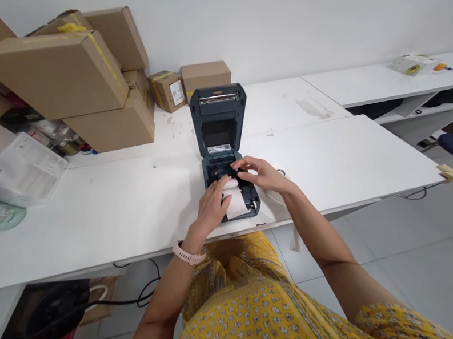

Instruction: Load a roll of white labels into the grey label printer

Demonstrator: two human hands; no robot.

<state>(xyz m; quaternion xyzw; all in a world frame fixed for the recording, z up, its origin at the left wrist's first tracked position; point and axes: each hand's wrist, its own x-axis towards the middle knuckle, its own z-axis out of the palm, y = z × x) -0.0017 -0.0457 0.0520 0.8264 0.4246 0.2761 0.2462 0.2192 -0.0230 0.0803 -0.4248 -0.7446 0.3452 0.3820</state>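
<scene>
Two hands (212, 206) (266, 176), grip unclear, reach into a printer (227, 156) on a white table (329, 158) beside a wall (279, 16).

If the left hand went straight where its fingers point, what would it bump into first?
Probably the right hand, whose fingertips lie just ahead of the left hand over the open machine. Depth is unclear, so it might pass underneath.

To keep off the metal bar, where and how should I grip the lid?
The lid is probably best gripped by its upper side edges, from left and right: it stands open, hinged at its lower end, and the bar crosses its inner face between them.
</scene>
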